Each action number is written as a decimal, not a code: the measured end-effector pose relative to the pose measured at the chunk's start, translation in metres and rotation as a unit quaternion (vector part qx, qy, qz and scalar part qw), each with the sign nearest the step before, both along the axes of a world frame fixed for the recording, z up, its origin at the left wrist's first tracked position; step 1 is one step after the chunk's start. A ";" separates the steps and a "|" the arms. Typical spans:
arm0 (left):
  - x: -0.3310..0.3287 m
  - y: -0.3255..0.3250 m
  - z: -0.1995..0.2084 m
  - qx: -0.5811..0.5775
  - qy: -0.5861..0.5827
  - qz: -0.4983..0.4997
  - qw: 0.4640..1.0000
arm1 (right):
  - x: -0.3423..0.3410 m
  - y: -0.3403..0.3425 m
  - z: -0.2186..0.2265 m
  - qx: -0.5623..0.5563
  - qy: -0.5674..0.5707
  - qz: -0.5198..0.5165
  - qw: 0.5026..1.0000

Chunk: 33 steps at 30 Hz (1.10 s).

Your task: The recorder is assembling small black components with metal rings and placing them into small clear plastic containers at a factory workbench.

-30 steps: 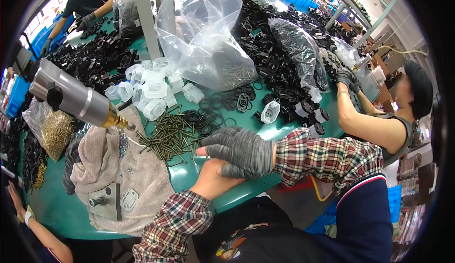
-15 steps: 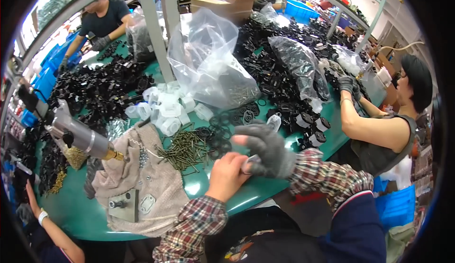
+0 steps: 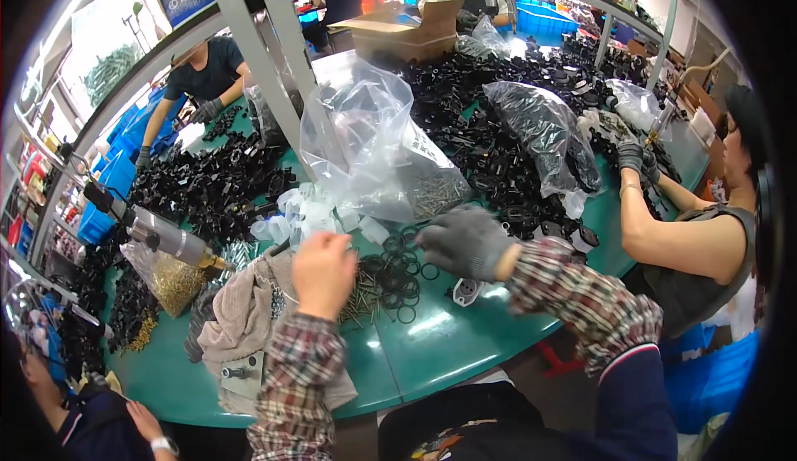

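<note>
My bare left hand is over the white translucent plastic caps and the near pile of long screws. Motion blurs it, and its fingertips are hard to read. In a grey glove, my right hand has its fingers bent and bunched beside the black rubber rings. Whatever those fingertips pinch, if anything, is hidden. Just below the right wrist, a pale flanged part with a dark centre lies on the green table.
A hanging power screwdriver points over a beige cloth bearing a metal fixture block. Behind my hands stands a clear bag of screws. Black parts heap up beyond. A gloved co-worker works at the right.
My hands were together around a small part; now they are apart, the left farther left and forward. The flanged part now shows below my right wrist. The view has shifted.
</note>
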<state>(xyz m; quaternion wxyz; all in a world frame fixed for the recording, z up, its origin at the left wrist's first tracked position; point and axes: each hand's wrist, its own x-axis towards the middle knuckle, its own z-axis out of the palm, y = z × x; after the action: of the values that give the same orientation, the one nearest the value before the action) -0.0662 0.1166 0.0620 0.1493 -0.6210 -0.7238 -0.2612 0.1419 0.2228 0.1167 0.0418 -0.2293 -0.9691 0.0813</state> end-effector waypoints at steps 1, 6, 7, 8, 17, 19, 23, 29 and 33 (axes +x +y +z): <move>-0.014 0.007 -0.001 -0.003 0.004 -0.002 1.000 | -0.026 0.003 0.003 -0.054 -0.084 -0.033 0.994; -0.039 0.049 -0.001 -0.047 0.116 -0.078 0.989 | -0.128 0.024 -0.052 -0.038 -0.117 -0.087 0.989; -0.040 0.057 -0.002 -0.043 0.138 -0.097 0.985 | -0.136 0.027 -0.054 -0.049 -0.117 -0.106 0.986; -0.043 0.063 -0.002 -0.042 0.139 -0.099 0.984 | -0.139 0.030 -0.057 -0.048 -0.116 -0.108 0.986; -0.040 0.111 -0.007 -0.116 0.159 -0.148 0.969 | -0.052 0.066 0.016 -0.200 0.073 -0.004 0.977; -0.039 0.123 -0.018 -0.071 0.171 -0.203 0.962 | -0.020 0.067 0.011 -0.376 0.276 0.054 0.883; -0.031 0.149 -0.012 -0.196 0.161 -0.204 0.945 | 0.049 0.042 0.012 -0.549 0.422 0.054 0.719; -0.023 0.158 -0.020 -0.283 0.152 -0.197 0.926 | 0.093 0.002 -0.013 -0.413 0.375 0.079 0.826; -0.022 0.132 0.010 -0.219 0.193 -0.172 0.941 | 0.079 -0.040 -0.044 -0.120 0.187 0.136 0.965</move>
<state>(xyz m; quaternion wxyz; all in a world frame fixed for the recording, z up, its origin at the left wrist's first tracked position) -0.0886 0.2490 0.0716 0.0989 -0.7916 -0.6029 0.0072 0.2208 0.1832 0.0723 0.1831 -0.0793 -0.9491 0.2436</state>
